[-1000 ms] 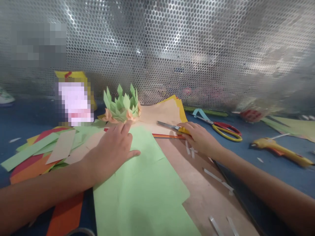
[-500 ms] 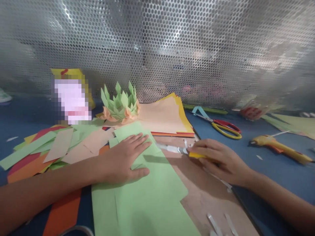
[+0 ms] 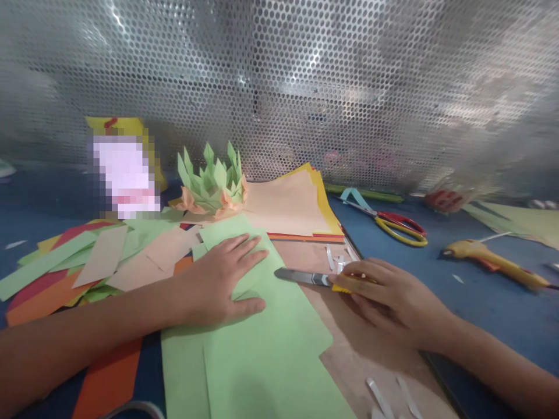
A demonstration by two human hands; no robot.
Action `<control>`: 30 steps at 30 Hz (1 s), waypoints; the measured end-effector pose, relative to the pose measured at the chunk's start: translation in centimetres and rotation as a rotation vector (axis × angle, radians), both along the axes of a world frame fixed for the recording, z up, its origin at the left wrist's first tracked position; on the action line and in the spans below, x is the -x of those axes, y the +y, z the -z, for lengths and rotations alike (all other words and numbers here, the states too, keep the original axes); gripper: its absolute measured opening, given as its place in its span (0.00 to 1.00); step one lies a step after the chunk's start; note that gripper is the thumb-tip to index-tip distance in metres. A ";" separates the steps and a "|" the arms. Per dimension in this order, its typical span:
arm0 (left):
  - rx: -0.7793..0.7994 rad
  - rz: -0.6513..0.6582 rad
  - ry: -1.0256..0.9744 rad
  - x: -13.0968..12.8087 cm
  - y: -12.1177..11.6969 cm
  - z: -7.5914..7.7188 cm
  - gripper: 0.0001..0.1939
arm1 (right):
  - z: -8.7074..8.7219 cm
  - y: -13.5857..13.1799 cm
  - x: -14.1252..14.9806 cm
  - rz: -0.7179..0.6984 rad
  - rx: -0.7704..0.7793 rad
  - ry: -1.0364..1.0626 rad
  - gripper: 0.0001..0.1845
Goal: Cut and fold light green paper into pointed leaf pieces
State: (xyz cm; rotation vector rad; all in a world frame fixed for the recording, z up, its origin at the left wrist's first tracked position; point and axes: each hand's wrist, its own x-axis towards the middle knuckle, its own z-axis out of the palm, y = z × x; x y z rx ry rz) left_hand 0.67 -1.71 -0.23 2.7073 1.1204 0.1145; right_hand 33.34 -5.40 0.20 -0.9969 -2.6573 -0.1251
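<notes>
My left hand [image 3: 227,276] lies flat with fingers spread on a light green paper sheet [image 3: 266,349], pressing it down. The sheet looks folded, with a stepped corner at its right edge. In my right hand [image 3: 384,294] is a yellow-handled utility knife [image 3: 343,283], gripped between thumb and fingers. Its long metal blade points left, with the tip over the right edge of the green paper. A brown board [image 3: 345,349] lies beneath the paper.
A green and peach folded-paper piece [image 3: 213,186] stands behind, beside stacked peach and yellow sheets [image 3: 288,201]. Scissors [image 3: 399,227] and a yellow glue gun [image 3: 493,262] lie at right. Colored paper scraps [image 3: 100,256] are heaped at left; a perforated metal panel [image 3: 279,75] rises at the back.
My right hand has shifted slightly toward me, bringing the knife blade from the paper's upper right edge down along it. My left hand stays in place on the green paper.
</notes>
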 end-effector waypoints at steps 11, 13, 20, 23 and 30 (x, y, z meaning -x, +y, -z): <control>-0.062 -0.020 -0.056 -0.6 0.4 -0.7 0.25 | -0.4 -1.4 3.9 0.077 0.046 -0.084 0.18; -0.106 -0.021 -0.051 -0.7 0.6 -0.4 0.23 | -0.4 -1.5 4.5 0.062 0.033 -0.117 0.18; -0.123 -0.021 -0.001 -0.7 0.9 0.9 0.25 | 0.2 -1.6 5.2 -0.005 -0.193 -0.253 0.18; -0.110 -0.033 0.022 -0.6 1.0 1.0 0.26 | 0.3 -1.6 5.0 -0.024 -0.203 -0.294 0.17; -0.091 -0.042 0.065 -0.7 0.9 0.8 0.27 | 0.4 -1.5 4.4 -0.049 -0.137 -0.404 0.17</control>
